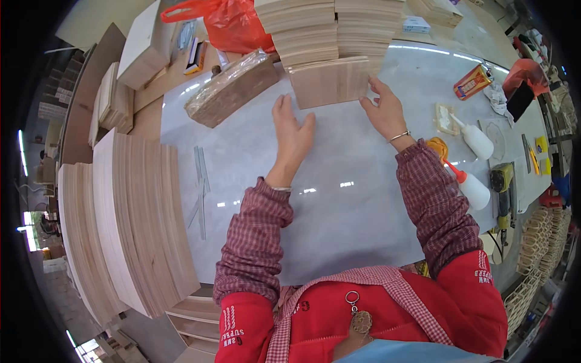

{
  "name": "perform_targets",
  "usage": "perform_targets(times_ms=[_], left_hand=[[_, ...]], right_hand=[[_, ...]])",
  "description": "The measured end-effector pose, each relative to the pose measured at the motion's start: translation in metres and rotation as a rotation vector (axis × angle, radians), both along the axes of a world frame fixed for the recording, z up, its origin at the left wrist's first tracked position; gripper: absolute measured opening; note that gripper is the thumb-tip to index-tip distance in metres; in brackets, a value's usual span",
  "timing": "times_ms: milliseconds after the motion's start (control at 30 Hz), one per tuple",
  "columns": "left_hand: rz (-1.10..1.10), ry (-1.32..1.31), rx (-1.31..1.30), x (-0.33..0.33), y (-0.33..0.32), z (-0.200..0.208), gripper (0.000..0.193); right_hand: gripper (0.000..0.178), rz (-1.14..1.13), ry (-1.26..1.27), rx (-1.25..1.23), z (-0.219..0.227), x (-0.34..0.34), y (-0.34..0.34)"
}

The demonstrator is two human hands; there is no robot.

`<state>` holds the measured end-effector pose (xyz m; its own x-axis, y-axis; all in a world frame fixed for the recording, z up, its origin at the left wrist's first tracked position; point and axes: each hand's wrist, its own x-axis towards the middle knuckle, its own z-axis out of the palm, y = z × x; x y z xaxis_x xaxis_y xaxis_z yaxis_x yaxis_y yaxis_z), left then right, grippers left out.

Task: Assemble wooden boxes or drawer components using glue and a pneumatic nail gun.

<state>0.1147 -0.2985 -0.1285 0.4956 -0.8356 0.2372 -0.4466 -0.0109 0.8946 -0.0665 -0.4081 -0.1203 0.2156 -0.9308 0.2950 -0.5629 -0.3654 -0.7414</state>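
Observation:
A thin wooden board (330,85) leans at the front of tall stacks of similar boards (308,36) at the far side of the table. My right hand (385,114) is at the board's right edge, its thumb by the lower corner and its fingers apart. Whether it presses on the edge is hard to tell. My left hand (292,136) is open and holds nothing, a little in front of the board's lower left corner. Left of it lies a long wooden block (233,91) with clear wrapping on top.
Tall board stacks (136,218) stand along the left edge. Thin strips (201,193) lie on the grey tabletop (351,224). At right are two white squeeze bottles (475,190), a yellow-black tool (501,181) and an orange can (472,83). A red plastic bag (233,27) sits at the back.

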Motion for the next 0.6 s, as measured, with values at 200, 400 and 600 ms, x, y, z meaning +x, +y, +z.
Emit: perform_targets(times_ms=[200,400,600], left_hand=[[-0.027,0.039,-0.017,-0.017,-0.012,-0.007,0.064],[-0.135,-0.099,-0.084,-0.031,0.066,0.007,0.071],[-0.185,0.309,0.203,-0.072,0.157,0.031,0.046]], right_hand=[[0.040,-0.005,-0.250,0.054,0.011,0.001,0.007],[0.024,0.322,-0.401,0.327,0.050,-0.018,0.092],[0.023,0.685,-0.264,0.163,0.070,-0.013,0.192]])
